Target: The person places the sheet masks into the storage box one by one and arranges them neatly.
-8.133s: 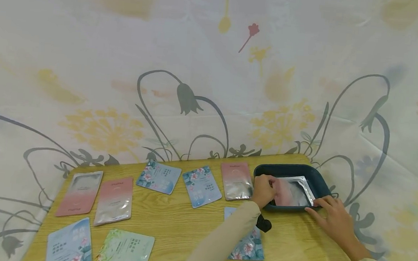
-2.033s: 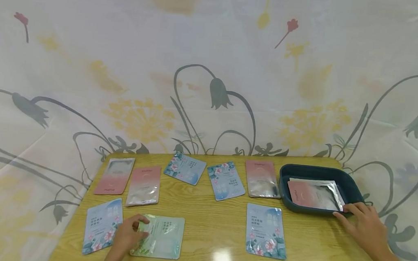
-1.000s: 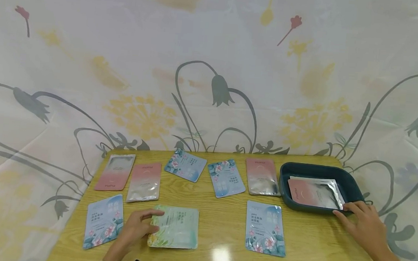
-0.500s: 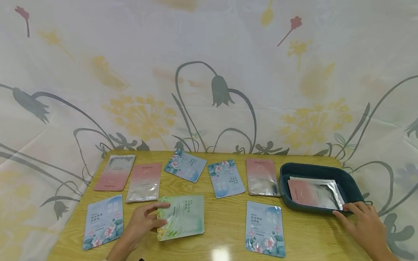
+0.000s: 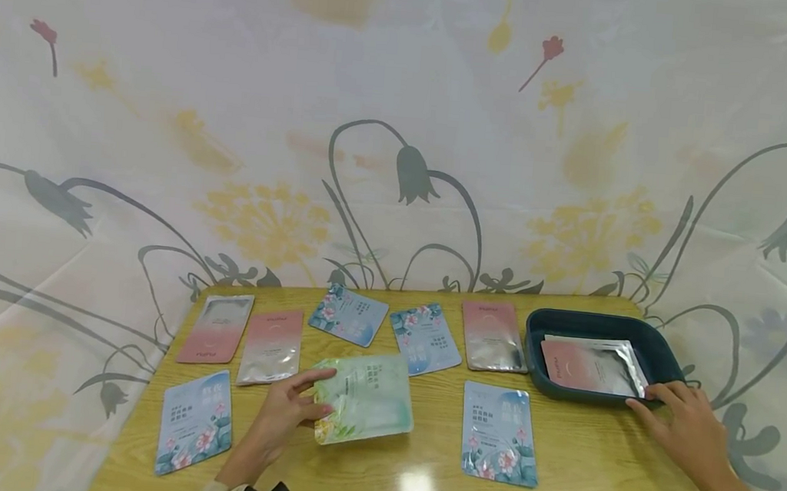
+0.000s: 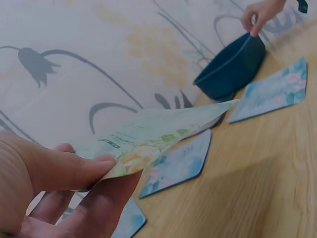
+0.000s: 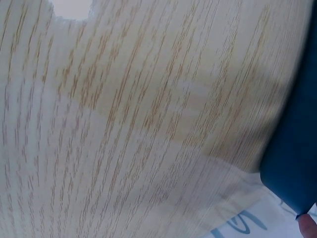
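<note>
My left hand (image 5: pixel 280 420) pinches the left edge of a green face mask packet (image 5: pixel 371 398) between thumb and fingers. In the left wrist view that packet (image 6: pixel 153 136) is tilted and raised off the table, its flowered corner under the thumb. At the right, my right hand (image 5: pixel 687 434) grips the near right rim of a dark blue tray (image 5: pixel 665 359). Inside the tray lie pink and silver face mask packets (image 5: pixel 585 365), stacked with edges offset. The right wrist view has only a fingertip (image 7: pixel 308 227) at the tray's edge.
Blue flowered packets lie on the wooden table: one at the front left (image 5: pixel 195 423), two at the back, one (image 5: pixel 499 435) before the tray. Pink packets lie at the left (image 5: pixel 270 348) and beside the tray (image 5: pixel 493 336). A flowered curtain (image 5: pixel 403 123) hangs behind.
My left hand has crossed from the tray to the green packet, slid it rightward, then lifted it off the table. My right hand has stayed on the tray's rim.
</note>
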Available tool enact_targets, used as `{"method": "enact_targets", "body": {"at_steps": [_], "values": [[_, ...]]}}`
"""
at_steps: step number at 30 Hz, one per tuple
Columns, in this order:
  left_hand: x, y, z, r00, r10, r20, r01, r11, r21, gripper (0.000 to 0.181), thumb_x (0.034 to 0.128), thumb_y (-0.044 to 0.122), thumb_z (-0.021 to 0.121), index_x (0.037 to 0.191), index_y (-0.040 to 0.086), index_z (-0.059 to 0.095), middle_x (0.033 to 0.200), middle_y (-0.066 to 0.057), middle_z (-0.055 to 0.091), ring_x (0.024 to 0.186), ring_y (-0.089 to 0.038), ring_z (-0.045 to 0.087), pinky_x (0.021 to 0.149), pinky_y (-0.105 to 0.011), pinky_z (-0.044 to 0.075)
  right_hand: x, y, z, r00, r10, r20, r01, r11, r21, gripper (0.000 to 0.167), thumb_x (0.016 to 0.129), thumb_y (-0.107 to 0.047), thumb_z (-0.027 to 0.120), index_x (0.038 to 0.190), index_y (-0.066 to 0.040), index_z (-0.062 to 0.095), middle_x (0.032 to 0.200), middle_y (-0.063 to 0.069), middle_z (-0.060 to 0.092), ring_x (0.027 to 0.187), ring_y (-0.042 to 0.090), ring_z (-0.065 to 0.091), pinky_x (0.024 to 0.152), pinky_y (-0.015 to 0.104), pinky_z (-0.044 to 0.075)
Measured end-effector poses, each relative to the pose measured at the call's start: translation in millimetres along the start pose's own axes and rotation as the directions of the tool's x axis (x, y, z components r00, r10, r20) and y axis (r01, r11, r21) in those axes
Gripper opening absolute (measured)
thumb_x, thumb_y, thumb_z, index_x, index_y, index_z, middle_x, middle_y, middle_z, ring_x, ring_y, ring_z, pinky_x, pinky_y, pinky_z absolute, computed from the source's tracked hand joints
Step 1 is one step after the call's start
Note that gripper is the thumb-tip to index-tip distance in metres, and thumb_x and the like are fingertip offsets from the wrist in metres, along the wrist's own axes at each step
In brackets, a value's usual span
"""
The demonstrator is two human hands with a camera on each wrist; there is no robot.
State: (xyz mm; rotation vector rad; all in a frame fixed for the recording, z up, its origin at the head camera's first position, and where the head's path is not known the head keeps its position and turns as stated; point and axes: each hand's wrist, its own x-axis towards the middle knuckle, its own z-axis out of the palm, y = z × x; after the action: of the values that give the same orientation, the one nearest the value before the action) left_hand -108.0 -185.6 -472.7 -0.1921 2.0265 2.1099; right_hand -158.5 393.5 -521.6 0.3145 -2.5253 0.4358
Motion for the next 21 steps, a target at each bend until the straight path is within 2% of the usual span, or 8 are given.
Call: {"method": "enact_targets", "body": {"at_steps": [7,12,16,21], "values": [[6.0,5.4,10.4,1.0,0.001,0.016,0.0,0.999,-0.038,0.053,0.081,-0.001,0.071,0.131,0.003,0.056,0.142,-0.024,0.04,0.09,-0.016,0.066,0.061,-0.028,0.053,-0.8,-1.4,0.1,1.0,-0.003,-0.009,0.003,1.0,0.001,0.034,0.065,-0.033,0.084,0.082,-0.01,0.067,0.084,0.01,0.06,0.073,0.034,0.048,0.037,0.037,0.036],[10.4,9.4,18.1,0.998,-0.002,0.058,0.005,0.998,-0.061,0.054,0.0817,-0.003,0.07,0.133,0.002,0.053,0.143,-0.024,0.039,0.085,-0.013,0.065,0.061,-0.026,0.052,-0.8,-2.3,-0.2,1.0,0.006,-0.004,-0.006,1.0,0.001,0.034,0.065,-0.033,0.084,0.083,-0.009,0.068,0.085,0.011,0.06,0.075,0.035,0.048,0.035,0.036,0.035],[14.2,11.6,24.4,0.996,0.001,0.093,0.005,0.998,-0.07,0.054,0.0822,-0.001,0.069,0.134,0.002,0.053,0.145,-0.024,0.036,0.071,-0.011,0.062,0.059,-0.025,0.049,-0.9,-2.6,-0.3,1.0,0.008,-0.008,-0.008,1.0,-0.004,0.034,0.065,-0.033,0.084,0.083,-0.009,0.068,0.085,0.011,0.06,0.074,0.035,0.048,0.035,0.034,0.034],[19.8,14.1,34.2,0.992,0.018,0.123,-0.008,0.997,-0.083,0.055,0.0815,-0.001,0.07,0.133,0.001,0.053,0.142,-0.023,0.039,0.07,-0.011,0.061,0.059,-0.024,0.049,-1.1,-3.2,-0.4,1.0,-0.011,-0.016,0.011,1.0,-0.009,0.034,0.064,-0.032,0.084,0.083,-0.008,0.068,0.083,0.009,0.059,0.07,0.032,0.046,0.036,0.03,0.031]]}}
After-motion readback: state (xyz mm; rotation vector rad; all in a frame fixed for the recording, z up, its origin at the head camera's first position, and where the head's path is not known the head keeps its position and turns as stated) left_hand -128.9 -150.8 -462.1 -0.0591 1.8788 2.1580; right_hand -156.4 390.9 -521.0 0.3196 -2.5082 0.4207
